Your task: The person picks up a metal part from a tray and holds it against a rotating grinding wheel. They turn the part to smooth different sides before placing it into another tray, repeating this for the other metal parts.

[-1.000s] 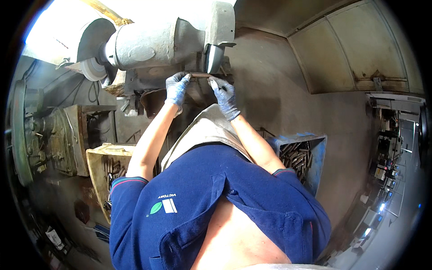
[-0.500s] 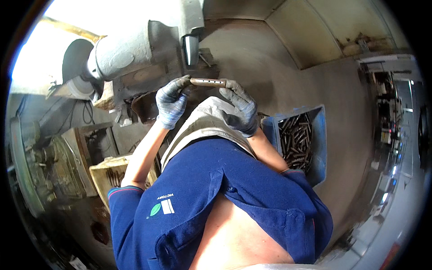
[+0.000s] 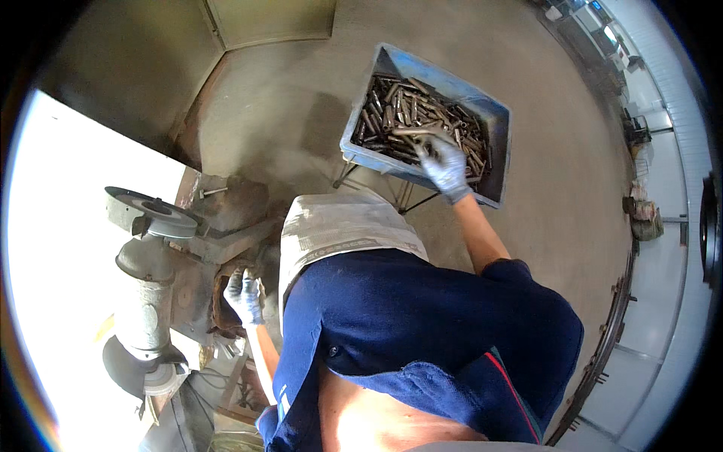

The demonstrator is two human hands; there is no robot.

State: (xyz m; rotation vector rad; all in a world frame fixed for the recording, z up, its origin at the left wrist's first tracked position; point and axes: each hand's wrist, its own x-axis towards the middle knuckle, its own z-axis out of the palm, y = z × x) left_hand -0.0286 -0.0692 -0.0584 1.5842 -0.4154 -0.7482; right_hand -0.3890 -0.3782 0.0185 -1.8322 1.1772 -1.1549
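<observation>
My right hand point(image 3: 446, 167), in a grey work glove, reaches over the blue crate point(image 3: 422, 160). Its fingers are closed on a slim metal tube point(image 3: 409, 131) lying level above the heap. Many similar dark metal tubes point(image 3: 407, 102) fill the crate, pointing in all directions. My left hand point(image 3: 245, 296), gloved too, hangs low beside the bench grinder's stand. Its fingers are loosely bent and apart, and I see nothing in them; the palm side is partly hidden.
A bench grinder point(image 3: 147, 282) stands at the left, with one wheel point(image 3: 162, 217) at its far end and another wheel point(image 3: 158, 377) nearer. Metal panels point(image 3: 151, 60) rise at the far left. A pale apron point(image 3: 339, 226) covers my lap. Racks and equipment line the right side.
My view has turned toward the crate. The two hands, which held a tube with a row of holes between them, have parted; the right went to the crate, the left dropped beside the grinder.
</observation>
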